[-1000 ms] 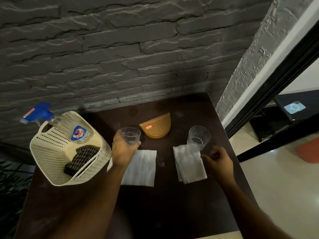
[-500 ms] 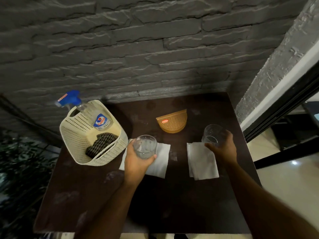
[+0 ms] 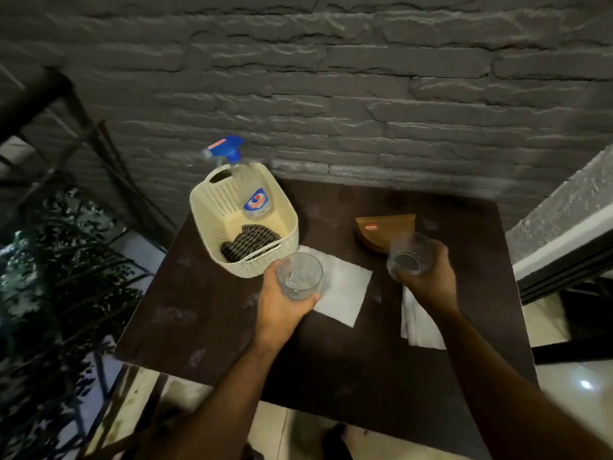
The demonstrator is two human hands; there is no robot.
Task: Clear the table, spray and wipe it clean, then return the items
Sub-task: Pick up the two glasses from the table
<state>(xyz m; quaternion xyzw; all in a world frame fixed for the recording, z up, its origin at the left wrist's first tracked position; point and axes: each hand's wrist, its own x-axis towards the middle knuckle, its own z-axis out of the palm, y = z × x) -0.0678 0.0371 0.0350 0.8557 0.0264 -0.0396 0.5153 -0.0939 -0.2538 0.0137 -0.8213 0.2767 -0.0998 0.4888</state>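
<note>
Glass tumblers are gripped, one in left hand (image 3: 282, 307) and one in right hand (image 3: 428, 277), fingers curled round each above the counter (image 3: 205, 327); napkins, brown holder (image 3: 381, 229), basket (image 3: 212, 224) uncleared, spray bottle (image 3: 253, 197) and cloth (image 3: 247, 242) unused.

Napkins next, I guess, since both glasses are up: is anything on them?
Nothing rests on the left napkin. The right hand and its glass hang over the right napkin, hiding part of it.
</note>
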